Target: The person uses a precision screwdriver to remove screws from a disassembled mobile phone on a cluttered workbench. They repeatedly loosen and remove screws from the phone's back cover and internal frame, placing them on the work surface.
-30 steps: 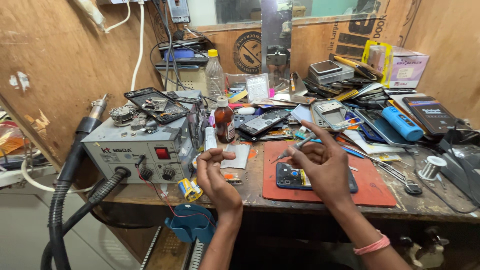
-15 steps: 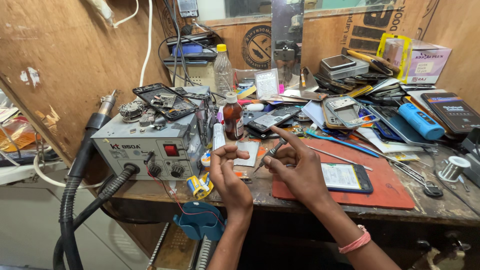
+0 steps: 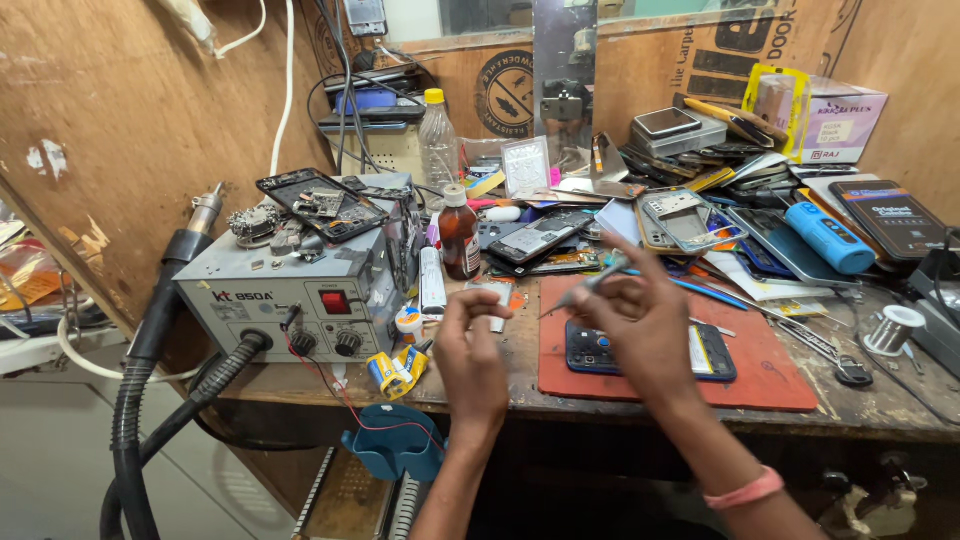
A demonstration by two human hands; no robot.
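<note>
My right hand (image 3: pixel 645 325) holds thin metal tweezers (image 3: pixel 578 291), tips pointing left toward my left hand. My left hand (image 3: pixel 470 355) is raised over the bench's front edge. Its thumb and forefinger are pinched on something tiny that I cannot make out. Under my right hand an opened phone (image 3: pixel 715 355) lies flat on a red work mat (image 3: pixel 775 375), its middle hidden by the hand. The two hands are a few centimetres apart.
A grey hot-air station (image 3: pixel 300 290) with a black hose (image 3: pixel 140 400) stands at the left, phone parts piled on top. A brown bottle (image 3: pixel 460 235), a blue cylinder (image 3: pixel 825 238), a solder spool (image 3: pixel 890 325) and several phones and boxes crowd the back.
My right hand has taken the tweezers toward my left fingertips and now covers the phone's middle. My left hand stays pinched. The view has shifted slightly.
</note>
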